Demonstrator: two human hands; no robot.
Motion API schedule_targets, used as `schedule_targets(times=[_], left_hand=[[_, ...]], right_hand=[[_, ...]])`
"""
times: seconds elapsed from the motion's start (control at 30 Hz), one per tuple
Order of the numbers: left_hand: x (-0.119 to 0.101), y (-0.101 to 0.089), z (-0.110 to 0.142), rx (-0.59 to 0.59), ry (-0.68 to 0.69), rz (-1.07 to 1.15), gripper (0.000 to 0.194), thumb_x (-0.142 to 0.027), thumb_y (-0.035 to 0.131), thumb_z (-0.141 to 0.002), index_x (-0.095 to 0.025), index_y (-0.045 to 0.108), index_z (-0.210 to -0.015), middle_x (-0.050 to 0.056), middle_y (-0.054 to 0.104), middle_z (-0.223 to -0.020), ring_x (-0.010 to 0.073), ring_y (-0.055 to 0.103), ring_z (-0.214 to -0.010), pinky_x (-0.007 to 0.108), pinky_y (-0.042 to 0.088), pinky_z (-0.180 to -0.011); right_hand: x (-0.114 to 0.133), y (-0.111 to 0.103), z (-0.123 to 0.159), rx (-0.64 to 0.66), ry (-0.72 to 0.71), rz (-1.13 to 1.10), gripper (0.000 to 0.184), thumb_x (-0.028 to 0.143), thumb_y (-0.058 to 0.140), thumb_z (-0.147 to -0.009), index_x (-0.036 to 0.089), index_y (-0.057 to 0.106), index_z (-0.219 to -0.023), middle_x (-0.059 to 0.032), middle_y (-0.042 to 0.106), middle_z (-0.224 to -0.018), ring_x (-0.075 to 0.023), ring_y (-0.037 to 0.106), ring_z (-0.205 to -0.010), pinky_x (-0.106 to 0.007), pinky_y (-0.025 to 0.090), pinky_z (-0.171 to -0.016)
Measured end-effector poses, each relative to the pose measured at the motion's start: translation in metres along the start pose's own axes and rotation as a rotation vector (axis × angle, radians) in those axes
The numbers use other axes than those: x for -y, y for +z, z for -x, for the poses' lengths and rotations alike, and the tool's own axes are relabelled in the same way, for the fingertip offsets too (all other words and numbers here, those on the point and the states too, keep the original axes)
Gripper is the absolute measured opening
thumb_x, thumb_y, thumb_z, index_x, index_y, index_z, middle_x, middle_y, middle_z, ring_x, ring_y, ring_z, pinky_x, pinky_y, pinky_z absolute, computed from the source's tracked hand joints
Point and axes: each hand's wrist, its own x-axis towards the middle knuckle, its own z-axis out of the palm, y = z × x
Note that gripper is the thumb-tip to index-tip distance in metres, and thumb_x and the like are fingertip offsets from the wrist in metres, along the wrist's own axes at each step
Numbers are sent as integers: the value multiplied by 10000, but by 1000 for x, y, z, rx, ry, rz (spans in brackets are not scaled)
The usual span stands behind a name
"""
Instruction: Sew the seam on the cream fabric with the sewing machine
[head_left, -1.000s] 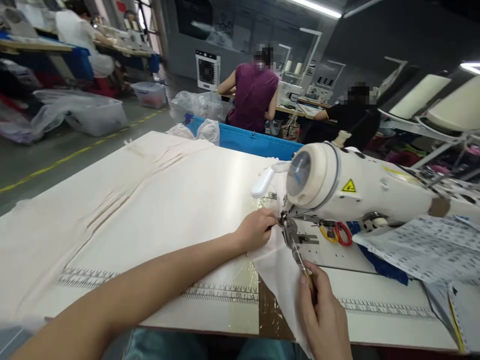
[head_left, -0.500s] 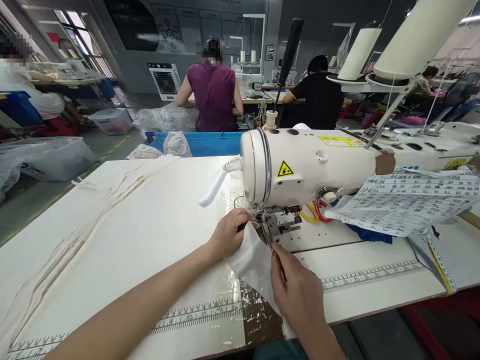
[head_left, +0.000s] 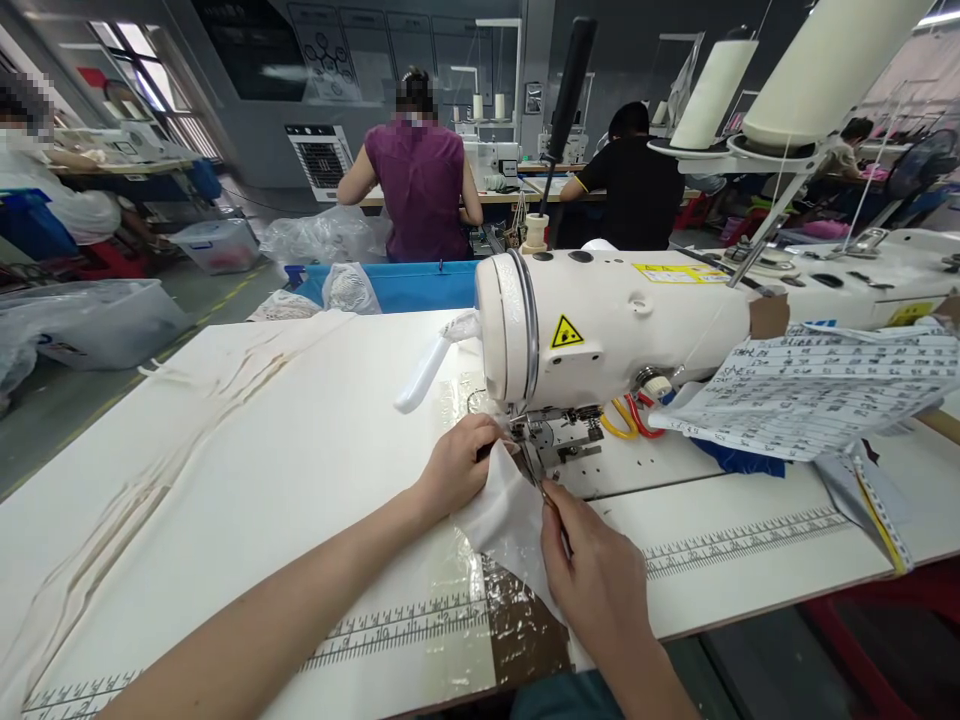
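My left hand (head_left: pixel 463 462) is closed on a piece of thin white fabric (head_left: pixel 504 508), pinching its upper edge close to the needle area of the white sewing machine (head_left: pixel 622 305). From there the cloth hangs down toward me in a pointed fold and runs under my right hand (head_left: pixel 592 565). That hand is closed around a slim metal tool (head_left: pixel 534 472), whose tips reach the fabric edge beside the presser foot. Whether it is tweezers or thread snips I cannot tell, as my fingers cover most of it.
Long cream fabric strips (head_left: pixel 150 480) lie across the white table (head_left: pixel 315 430). Right of the needle are red-and-yellow-handled scissors (head_left: pixel 626 418) and a printed paper sheet (head_left: pixel 832 390). Thread cones (head_left: pixel 712 95) stand above the machine. A blue bin (head_left: pixel 427 285) sits behind; several people work beyond.
The view has shifted slightly. Both hands, the fabric and the metal tool stay in nearly the same place at the needle area.
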Motion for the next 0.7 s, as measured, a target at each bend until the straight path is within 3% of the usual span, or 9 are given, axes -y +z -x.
schedule_targets(times=[0.3,0.7], left_hand=[[1,1,1,-16,44,-29,134,-203,541,-920,-173,654,-854,49,646,-899,196,595,-877,326,494,-757],[-1,5,-3,-69,242,-281,113,-91,476,-893,-168,550,-932,62,595,-860,194,548,-789,304,471,-682]], right_hand=[[2,3,-1,31,-4,19,398,225,316,-1023,135,695,-1109,-40,777,-947,-151,719,-628,-256,448,-482],[4,4,0,44,11,29,391,225,304,-1043,126,669,-1141,-42,772,-929,-148,714,-648,-247,437,-491]])
